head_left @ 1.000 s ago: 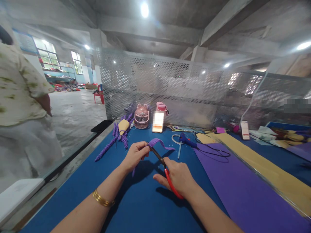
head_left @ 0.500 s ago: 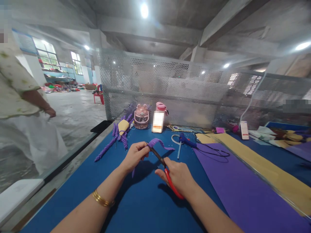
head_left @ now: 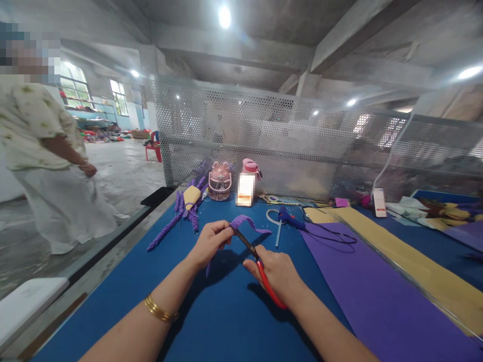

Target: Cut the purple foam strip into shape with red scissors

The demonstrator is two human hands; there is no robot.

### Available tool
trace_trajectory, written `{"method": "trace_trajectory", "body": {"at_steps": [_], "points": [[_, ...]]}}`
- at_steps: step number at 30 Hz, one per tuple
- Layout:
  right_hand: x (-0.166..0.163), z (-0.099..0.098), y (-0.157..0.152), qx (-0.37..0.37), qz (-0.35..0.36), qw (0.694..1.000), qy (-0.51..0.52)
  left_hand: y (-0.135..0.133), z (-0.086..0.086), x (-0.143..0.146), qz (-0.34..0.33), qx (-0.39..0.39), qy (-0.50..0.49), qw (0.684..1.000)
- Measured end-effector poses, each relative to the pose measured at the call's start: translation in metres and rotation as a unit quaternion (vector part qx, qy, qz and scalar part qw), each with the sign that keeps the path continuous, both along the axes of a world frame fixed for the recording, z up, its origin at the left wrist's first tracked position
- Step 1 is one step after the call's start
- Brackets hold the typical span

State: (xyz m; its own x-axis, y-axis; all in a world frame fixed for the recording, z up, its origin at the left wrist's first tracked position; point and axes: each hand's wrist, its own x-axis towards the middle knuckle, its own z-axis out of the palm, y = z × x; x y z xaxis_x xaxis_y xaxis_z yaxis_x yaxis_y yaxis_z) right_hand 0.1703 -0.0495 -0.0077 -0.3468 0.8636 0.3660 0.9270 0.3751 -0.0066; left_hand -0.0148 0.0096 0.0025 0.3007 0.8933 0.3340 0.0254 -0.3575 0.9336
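Observation:
My left hand pinches one end of a purple foam strip that arches to the right above the blue table. My right hand is wrapped round the red handles of a pair of scissors. The dark blades point up-left and meet the strip right by my left fingertips. A gold bangle sits on my left wrist.
A purple sheet and a tan sheet lie to the right. A blue glue gun, finished purple stems, a pink cup and a bottle stand before a perforated metal screen. A person in pale clothes stands at left.
My hands and the scissors have barely shifted; the right hand crept slightly right. The person at left has stepped farther away and into fuller view.

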Motion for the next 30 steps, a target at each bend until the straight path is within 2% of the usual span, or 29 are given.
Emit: {"method": "trace_trajectory", "body": {"at_steps": [20,30], "points": [[0.0028,-0.0044,0.0026,0.019,0.016,1.0,0.004,-0.0006,0.0016,0.0,-0.007,-0.015,-0.016,1.0],[0.0006,0.0031,-0.0018,-0.032,0.024,0.998,0.053,-0.0001,0.0025,0.0008,-0.008,-0.032,-0.029,0.999]]}}
